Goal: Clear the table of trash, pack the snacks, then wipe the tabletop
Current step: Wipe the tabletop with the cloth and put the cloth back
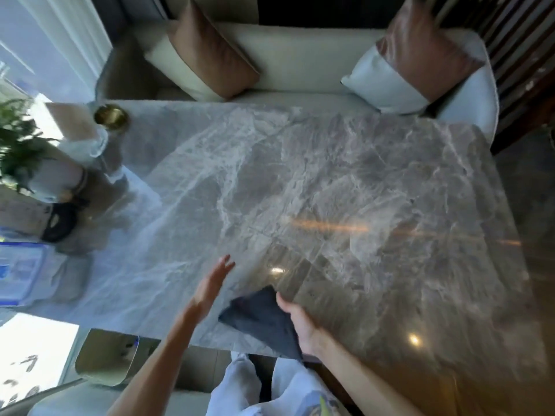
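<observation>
A dark grey cloth point(260, 318) lies on the near edge of the grey marble tabletop point(315, 181), one corner hanging over the edge. My right hand point(300, 321) grips the cloth's right side, thumb on top. Just left of the cloth, my left hand point(210, 285) hovers above the table with straight fingers and holds nothing.
At the table's left end stand a brass bowl point(111, 117), a potted fern point(21, 145), a tissue box point(79, 130), a black object point(58, 225) and a clear blue-rimmed container point(21, 273). A cream sofa point(300, 58) with cushions runs along the far edge.
</observation>
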`<action>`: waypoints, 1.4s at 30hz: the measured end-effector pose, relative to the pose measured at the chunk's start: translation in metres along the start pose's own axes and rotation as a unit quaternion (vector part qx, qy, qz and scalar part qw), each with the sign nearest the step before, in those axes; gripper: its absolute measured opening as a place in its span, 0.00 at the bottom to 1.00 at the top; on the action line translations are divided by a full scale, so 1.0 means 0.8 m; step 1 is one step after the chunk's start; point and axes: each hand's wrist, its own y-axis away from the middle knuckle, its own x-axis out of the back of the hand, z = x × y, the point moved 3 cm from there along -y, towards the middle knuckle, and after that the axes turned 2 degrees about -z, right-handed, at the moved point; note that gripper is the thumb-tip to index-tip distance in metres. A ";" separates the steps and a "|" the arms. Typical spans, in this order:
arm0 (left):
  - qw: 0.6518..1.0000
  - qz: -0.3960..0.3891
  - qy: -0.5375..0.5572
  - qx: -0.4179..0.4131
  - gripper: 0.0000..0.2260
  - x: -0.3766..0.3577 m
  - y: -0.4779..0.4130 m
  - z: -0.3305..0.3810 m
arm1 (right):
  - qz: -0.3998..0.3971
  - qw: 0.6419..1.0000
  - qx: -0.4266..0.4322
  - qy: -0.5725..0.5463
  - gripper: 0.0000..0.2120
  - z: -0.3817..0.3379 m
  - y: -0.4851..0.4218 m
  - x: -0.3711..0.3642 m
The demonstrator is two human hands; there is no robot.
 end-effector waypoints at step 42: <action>0.992 -0.063 0.112 0.010 0.13 0.507 0.016 0.201 | 0.012 0.995 0.092 0.044 0.16 -0.235 -0.233 -0.469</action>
